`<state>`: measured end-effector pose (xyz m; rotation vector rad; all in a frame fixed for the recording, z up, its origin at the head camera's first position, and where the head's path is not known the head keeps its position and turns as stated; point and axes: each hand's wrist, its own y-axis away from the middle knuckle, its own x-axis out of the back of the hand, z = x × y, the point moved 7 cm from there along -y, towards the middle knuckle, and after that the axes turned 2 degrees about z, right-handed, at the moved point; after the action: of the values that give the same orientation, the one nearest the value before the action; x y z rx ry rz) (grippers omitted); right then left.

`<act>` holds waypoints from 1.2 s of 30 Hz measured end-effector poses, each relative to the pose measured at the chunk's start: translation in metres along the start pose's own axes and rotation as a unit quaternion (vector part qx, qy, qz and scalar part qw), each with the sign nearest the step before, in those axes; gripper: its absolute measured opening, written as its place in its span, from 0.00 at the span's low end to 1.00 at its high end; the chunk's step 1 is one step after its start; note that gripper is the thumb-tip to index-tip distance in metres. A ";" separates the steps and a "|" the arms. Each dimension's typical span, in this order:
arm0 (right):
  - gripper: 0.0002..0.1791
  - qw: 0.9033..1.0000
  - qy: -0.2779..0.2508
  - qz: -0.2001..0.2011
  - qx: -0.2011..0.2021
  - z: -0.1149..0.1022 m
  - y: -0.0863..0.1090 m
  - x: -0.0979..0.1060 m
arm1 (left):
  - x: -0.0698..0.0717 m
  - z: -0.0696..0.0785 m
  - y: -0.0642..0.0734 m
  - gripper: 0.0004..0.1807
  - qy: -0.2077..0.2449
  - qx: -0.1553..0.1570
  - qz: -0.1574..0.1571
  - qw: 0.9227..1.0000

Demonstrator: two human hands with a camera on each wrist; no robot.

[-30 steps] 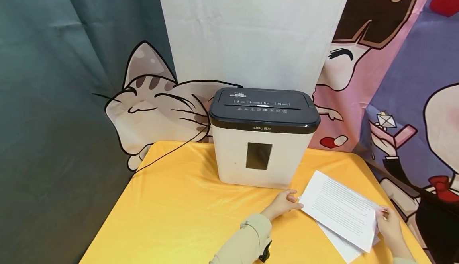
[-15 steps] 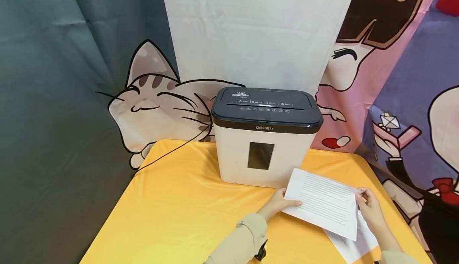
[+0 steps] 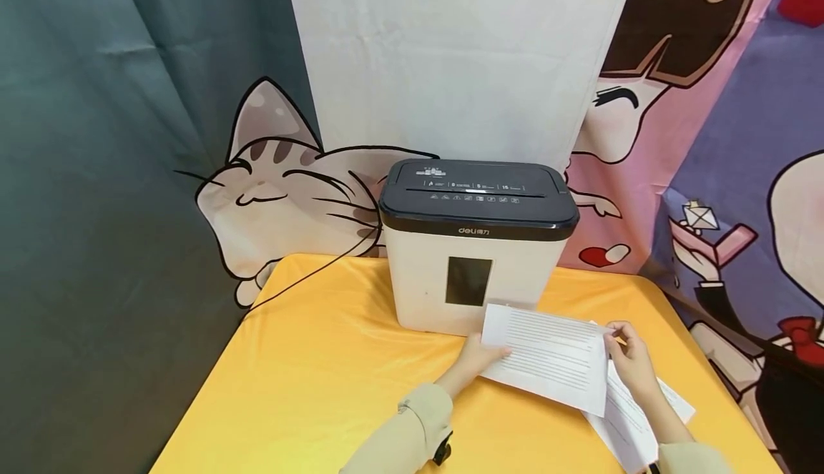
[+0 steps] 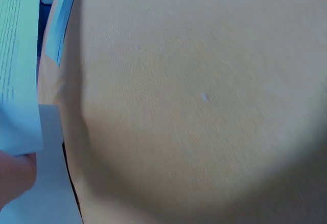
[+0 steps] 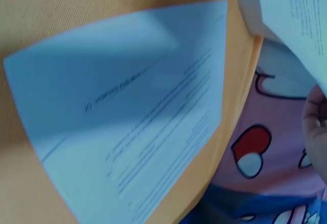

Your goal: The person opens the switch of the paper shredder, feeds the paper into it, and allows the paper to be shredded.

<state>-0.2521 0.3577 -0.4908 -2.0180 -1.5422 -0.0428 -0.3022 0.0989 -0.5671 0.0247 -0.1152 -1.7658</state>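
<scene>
Between both hands a printed sheet of paper is held up, tilted, just in front of the paper shredder. My left hand pinches its left edge, thumb on the printed side. At the upper right corner my right hand holds it between thumb and fingers. Below and to the right, more printed paper lies on the table, partly covered by the held sheet and my right arm. The right wrist view shows this lying sheet close up, with the right hand at the edge.
The shredder's dark lid has a narrow slot across its top. A black cord runs left from it over the yellow tablecloth. A cartoon-printed curtain hangs behind the table.
The held sheet has been lifted off the other paper and carried left toward the shredder's front. Both hands have moved left with it, and more of the lying paper shows.
</scene>
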 end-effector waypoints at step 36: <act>0.13 0.961 -0.254 -0.098 -0.043 -0.087 0.000 -0.090 | 0.113 0.086 0.065 0.16 0.020 -0.047 0.072 0.996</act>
<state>-0.2539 0.2386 -0.4520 -2.0337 -2.0838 0.3638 -0.2683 -0.0189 -0.4701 -0.0160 -0.0041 -1.6238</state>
